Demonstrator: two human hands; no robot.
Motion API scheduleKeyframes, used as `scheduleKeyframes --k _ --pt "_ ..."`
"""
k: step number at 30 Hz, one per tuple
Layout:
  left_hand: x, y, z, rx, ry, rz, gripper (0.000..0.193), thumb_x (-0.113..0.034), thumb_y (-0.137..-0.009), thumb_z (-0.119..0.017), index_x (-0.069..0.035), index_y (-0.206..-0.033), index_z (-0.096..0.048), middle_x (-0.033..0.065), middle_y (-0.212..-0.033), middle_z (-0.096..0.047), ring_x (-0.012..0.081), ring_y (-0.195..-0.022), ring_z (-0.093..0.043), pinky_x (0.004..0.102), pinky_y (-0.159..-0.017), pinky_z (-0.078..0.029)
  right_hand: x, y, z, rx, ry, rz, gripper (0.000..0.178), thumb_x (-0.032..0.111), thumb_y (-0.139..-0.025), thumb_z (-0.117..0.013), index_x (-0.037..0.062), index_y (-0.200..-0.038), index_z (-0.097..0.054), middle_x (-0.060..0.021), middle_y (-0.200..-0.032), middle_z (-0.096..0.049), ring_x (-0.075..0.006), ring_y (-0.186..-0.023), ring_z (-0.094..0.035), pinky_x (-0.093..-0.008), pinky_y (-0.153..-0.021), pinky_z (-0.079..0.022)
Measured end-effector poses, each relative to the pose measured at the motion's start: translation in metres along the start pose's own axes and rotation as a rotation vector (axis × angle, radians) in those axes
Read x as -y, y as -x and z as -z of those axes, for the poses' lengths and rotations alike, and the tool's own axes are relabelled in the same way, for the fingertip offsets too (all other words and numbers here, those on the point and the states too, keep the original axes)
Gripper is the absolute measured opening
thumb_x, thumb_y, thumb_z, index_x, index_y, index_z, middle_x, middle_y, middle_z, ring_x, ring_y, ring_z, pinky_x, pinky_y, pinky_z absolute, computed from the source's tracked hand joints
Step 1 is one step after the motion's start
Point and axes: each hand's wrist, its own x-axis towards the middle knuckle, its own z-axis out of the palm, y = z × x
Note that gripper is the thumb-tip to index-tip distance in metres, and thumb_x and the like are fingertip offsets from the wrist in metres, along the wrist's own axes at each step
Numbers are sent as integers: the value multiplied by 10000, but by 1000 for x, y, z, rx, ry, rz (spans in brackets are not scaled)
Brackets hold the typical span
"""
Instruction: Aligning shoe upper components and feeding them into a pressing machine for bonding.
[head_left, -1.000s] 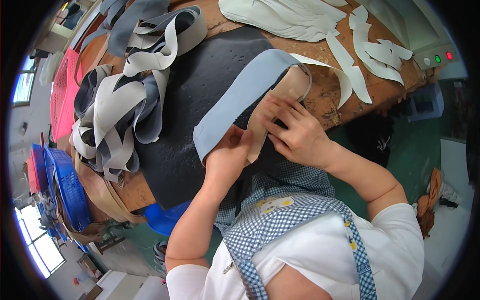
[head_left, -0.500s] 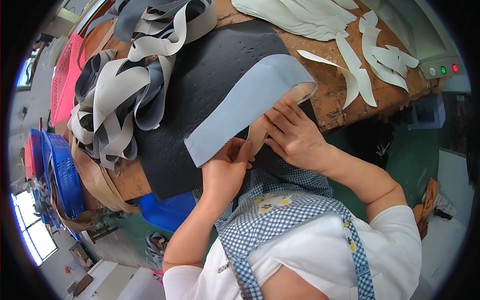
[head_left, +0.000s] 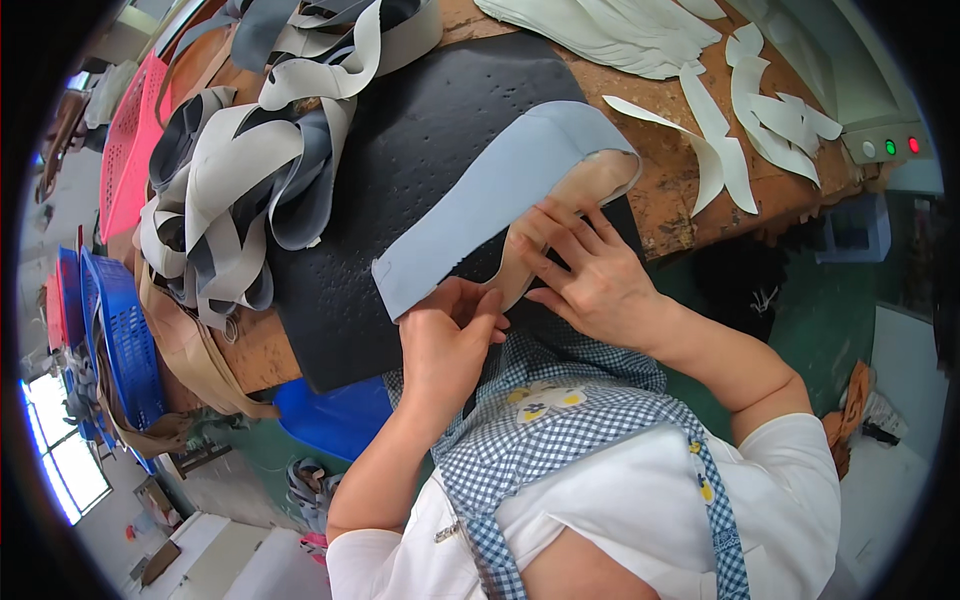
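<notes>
A wide blue-grey strip [head_left: 480,190] with a tan underside curls into a loop above a black cutting mat [head_left: 340,310]. Its square-cut end points left. My left hand [head_left: 445,335] is closed, pinching the strip's near edge beside that end between thumb and bent fingers. On the tan inner side [head_left: 590,180] of the loop lie the outstretched, slightly spread fingers of my right hand [head_left: 590,285], its thumb held apart near the edge. Part of the strip between the hands is hidden behind the fingers.
Tangled grey and off-white strips [head_left: 235,170] are heaped left on the wooden table [head_left: 665,215]. White cut pieces [head_left: 780,120] lie at the far right, near a box with lit buttons [head_left: 890,147]. A pink basket [head_left: 125,150] and blue basket [head_left: 125,340] stand at left.
My right fingers have straightened and spread a little on the strip's tan side. My left hand keeps its pinch, and the loop has shifted only slightly.
</notes>
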Motion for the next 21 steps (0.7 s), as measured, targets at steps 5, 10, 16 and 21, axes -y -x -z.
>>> scheduleKeyframes --k 5,10,16,21 --pt "4 0 0 6 -35 -17 179 -95 -932 -665 80 -971 -669 97 -775 -696 110 -674 -671 219 -608 -554 -5 1 -5 -16 -122 27 563 160 -748 -756 4 -1270 -611 -172 -1312 -550 -353 -1275 -512 -509 -1096 -398" --pt "4 5 0 -23 13 -12 172 -91 -931 -667 79 -952 -665 91 -754 -690 108 -656 -667 221 -599 -557 2 7 -10 -50 -144 64 489 123 -747 -739 -29 -1202 -647 -174 -1333 -552 -345 -1286 -519 -480 -1062 -459" --pt "6 3 -2 -56 7 -20 164 -79 -929 -657 85 -926 -657 91 -734 -681 104 -639 -659 225 -560 -553 6 7 -7 1 -144 67 511 155 -768 -740 -20 -1236 -633 -197 -1375 -519 -361 -1311 -497 -502 -1081 -432" --pt "9 0 -4 -90 40 -32 134 -64 -895 -671 68 -875 -660 97 -683 -685 122 -579 -671 234 -512 -531 11 9 -7 22 -113 61 529 220 -801 -731 -1 -1268 -618 -217 -1396 -496 -375 -1336 -471 -522 -1103 -394"
